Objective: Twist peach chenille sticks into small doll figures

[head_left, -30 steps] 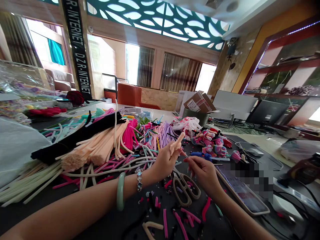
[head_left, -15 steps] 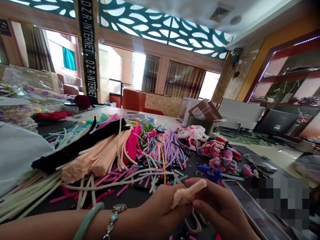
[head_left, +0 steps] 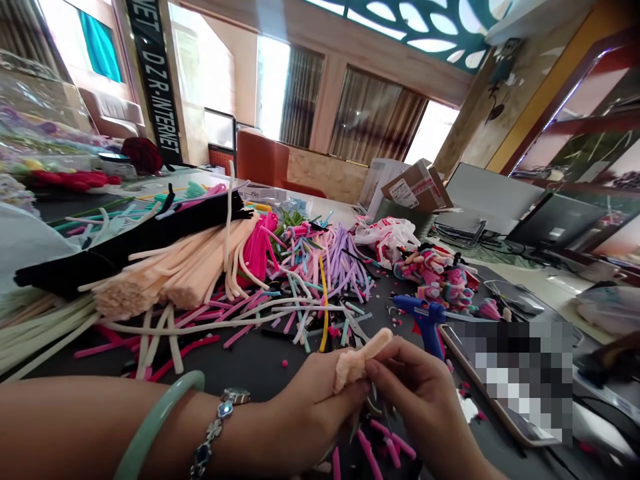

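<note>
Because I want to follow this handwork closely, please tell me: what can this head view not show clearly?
- Head view: the fingers of the left hand and right hand hide what touches the lower part of the peach fuzzy pipe-cleaner bundle.
- Head view: a pixelated patch hides most of the black-framed tablet.
- Head view: the multicoloured pipe-cleaner figures are too small for details.
- Head view: the bottom edge cuts off the pink pipe-cleaner pieces.

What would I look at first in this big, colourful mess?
You'd spot the heap of pipe cleaners in the middle, with a long peach bundle to its left. Up close, the left hand holds a fuzzy peach piece, the right hand pinched beside it. A blue glue gun lies just beyond.
</note>
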A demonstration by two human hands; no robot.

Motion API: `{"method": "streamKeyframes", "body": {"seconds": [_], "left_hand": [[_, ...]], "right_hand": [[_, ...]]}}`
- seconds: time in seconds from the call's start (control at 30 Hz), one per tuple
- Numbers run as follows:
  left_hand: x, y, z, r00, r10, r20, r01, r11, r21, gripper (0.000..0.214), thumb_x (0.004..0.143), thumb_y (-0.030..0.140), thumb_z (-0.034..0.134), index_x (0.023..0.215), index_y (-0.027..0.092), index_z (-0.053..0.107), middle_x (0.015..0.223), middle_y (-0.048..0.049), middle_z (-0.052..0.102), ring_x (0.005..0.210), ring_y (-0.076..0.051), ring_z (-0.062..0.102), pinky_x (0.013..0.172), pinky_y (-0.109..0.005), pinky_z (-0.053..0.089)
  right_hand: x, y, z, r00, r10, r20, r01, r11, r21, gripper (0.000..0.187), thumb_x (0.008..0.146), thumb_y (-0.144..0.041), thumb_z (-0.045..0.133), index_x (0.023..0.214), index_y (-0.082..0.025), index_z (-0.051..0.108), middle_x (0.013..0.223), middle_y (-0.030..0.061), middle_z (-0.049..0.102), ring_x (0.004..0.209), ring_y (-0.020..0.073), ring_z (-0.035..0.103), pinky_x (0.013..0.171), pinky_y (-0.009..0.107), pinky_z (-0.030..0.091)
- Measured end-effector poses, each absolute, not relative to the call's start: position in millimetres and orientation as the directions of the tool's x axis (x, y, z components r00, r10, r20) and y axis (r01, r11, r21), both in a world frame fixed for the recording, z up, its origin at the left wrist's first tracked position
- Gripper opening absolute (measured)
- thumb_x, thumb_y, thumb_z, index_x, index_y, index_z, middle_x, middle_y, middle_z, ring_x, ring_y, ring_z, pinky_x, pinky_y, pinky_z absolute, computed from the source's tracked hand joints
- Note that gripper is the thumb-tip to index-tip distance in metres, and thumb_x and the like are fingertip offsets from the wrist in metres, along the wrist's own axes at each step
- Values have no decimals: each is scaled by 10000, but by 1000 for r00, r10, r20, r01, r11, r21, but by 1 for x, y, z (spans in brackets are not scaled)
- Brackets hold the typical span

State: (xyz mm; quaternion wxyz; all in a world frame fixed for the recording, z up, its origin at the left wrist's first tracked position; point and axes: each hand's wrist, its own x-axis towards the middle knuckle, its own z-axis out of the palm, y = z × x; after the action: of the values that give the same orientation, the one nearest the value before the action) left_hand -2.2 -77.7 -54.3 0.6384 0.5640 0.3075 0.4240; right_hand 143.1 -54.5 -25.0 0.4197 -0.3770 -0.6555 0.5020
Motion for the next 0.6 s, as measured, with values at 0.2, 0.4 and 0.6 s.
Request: {"method": "streamKeyframes", "body": {"seconds": [0.2,0.4,0.6], "left_hand": [[-2,-76,-50,504,863,37,-172,58,983,384,856,525,473,732,166,421,490,79,372,385,-33,277,353,-153,224],[-7,-75,-49,576,815,54,-77,-11,997,418,867,537,441,681,162,426,453,69,365,368,-34,314,352,-148,230],[-9,-77,-49,556,822,118,30,-162,986,436,890,550,363,725,156,450,532,33,406,430,-54,341,399,-174,262]], "right_hand": [[148,-53,-32,-401,898,180,71,226,-971,210,804,-322,624,696,-148,577,588,-30,491,509,58,399,454,159,338],[154,-53,-36,-456,868,195,79,258,-963,209,810,-356,611,754,-154,615,662,14,565,610,113,508,556,211,423],[149,-55,-43,-460,870,176,89,242,-966,229,780,-379,632,750,-154,606,663,21,544,606,134,526,548,238,435]]}}
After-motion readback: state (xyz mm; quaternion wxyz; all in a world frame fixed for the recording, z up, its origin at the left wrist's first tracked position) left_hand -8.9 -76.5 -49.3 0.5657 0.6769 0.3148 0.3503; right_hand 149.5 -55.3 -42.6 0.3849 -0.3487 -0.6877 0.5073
